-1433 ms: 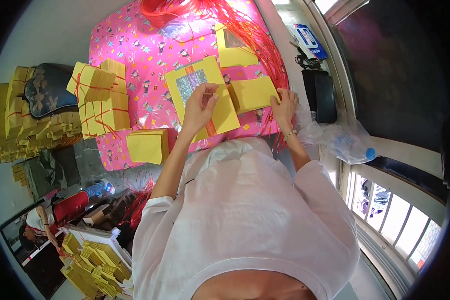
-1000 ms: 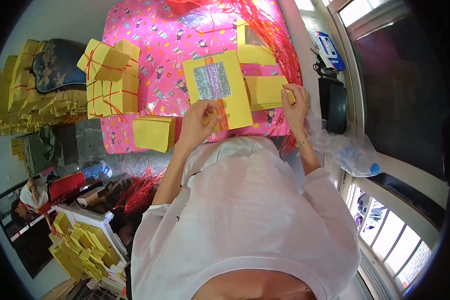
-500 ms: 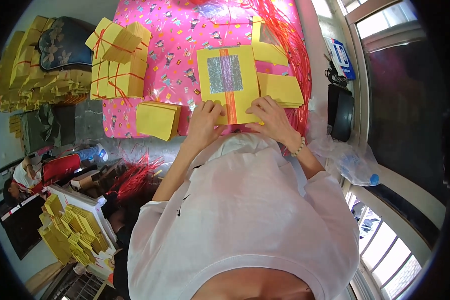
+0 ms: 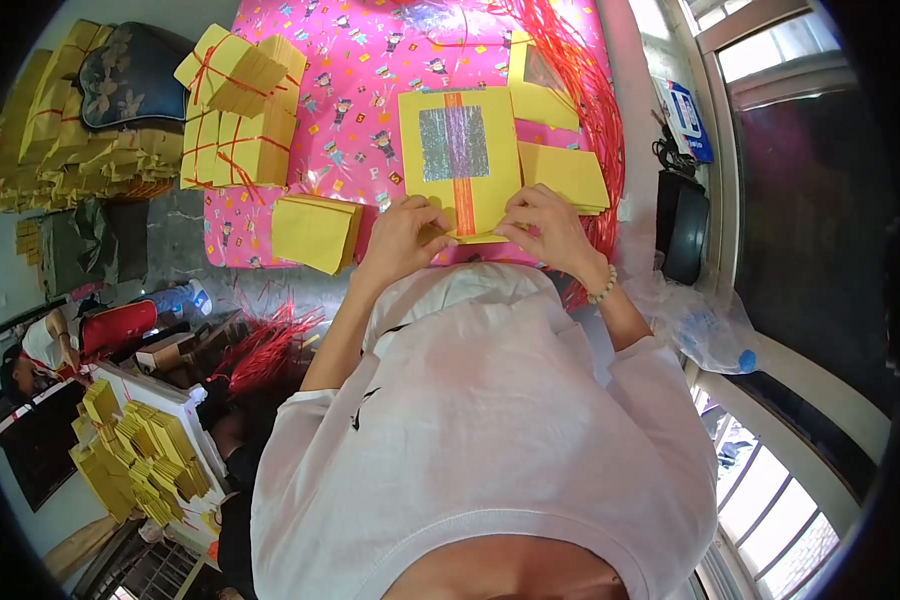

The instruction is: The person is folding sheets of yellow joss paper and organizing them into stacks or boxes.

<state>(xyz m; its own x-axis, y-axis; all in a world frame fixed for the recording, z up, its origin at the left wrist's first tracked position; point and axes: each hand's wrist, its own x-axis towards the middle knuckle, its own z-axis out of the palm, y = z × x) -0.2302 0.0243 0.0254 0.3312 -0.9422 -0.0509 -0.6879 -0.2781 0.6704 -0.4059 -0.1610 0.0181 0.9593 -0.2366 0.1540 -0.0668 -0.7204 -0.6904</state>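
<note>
A yellow paper sheet (image 4: 501, 118) with a silver foil square (image 4: 435, 143) and an orange stripe lies in front of me on the pink cloth. My left hand (image 4: 404, 238) grips the left part of its near edge, fingers bent and pressed together. At the right part of that edge, my right hand (image 4: 553, 232) pinches the paper in the same way. Between the hands a narrow strip of the edge is turned up. Just right of the sheet sits a small stack of yellow paper (image 4: 568, 178), and left of my left hand is another folded yellow stack (image 4: 310, 233).
Tied bundles of yellow paper (image 4: 255, 140) stand at the table's left. Red plastic strands (image 4: 592, 120) run down its right side, beside a yellow sheet (image 4: 532, 95). More yellow stacks (image 4: 160, 440) lie on a white surface at lower left. A person (image 4: 50, 345) is at far left.
The sheet's near edge, flat before, is now lifted and turned up between my hands. Both hands have shifted slightly, fingertips tighter at the edge.
</note>
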